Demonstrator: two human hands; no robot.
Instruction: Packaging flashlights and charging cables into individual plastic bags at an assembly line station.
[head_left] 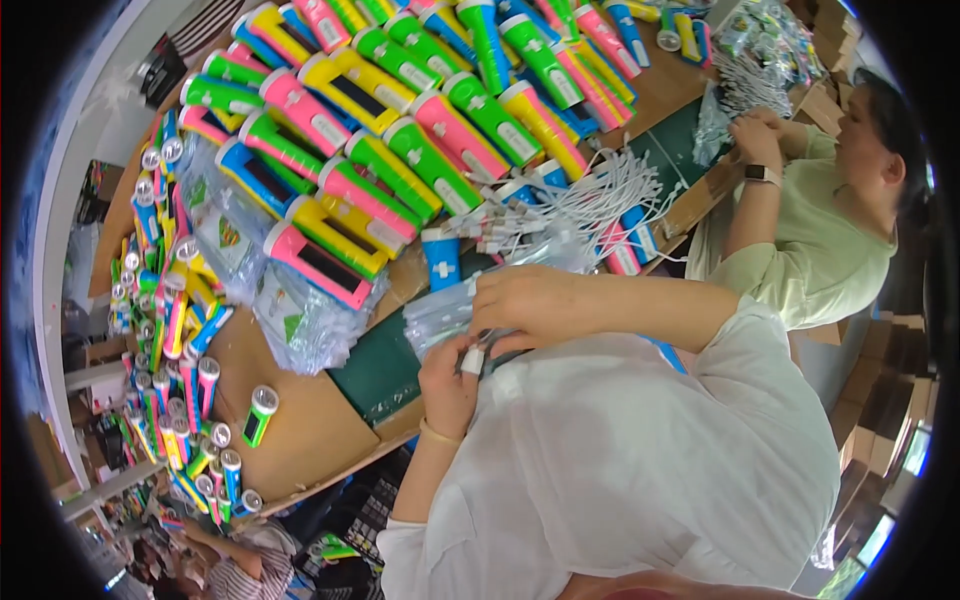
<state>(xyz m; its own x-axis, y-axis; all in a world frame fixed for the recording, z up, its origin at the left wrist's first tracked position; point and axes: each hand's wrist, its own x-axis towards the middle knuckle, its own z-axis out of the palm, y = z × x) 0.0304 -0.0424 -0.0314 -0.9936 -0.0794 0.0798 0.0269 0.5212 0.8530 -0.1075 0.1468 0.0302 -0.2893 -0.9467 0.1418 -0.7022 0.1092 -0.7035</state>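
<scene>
My left hand (pixel 449 392) is closed at the table's near edge, in front of my white shirt. A small white piece (pixel 472 360) shows at its fingers; whether it is held or wrapped round a finger I cannot tell. My right hand (pixel 522 304) reaches across with bent fingers, its fingertips meeting those of the left. What the right fingers grip is hidden. Beneath and beside the hands lie clear plastic bags (pixel 425 322). Just beyond them stands a blue flashlight (pixel 441 260) with a white cross, and a tangle of white charging cables (pixel 590 205) spreads to the right.
Many pink, green, yellow and blue flashlights (pixel 400 160) are piled across the table; more (pixel 170 400) crowd its left side. Printed clear bags (pixel 300 320) lie left of centre. One green flashlight (pixel 261 415) stands apart on cardboard. A co-worker (pixel 800 220) sits at the right.
</scene>
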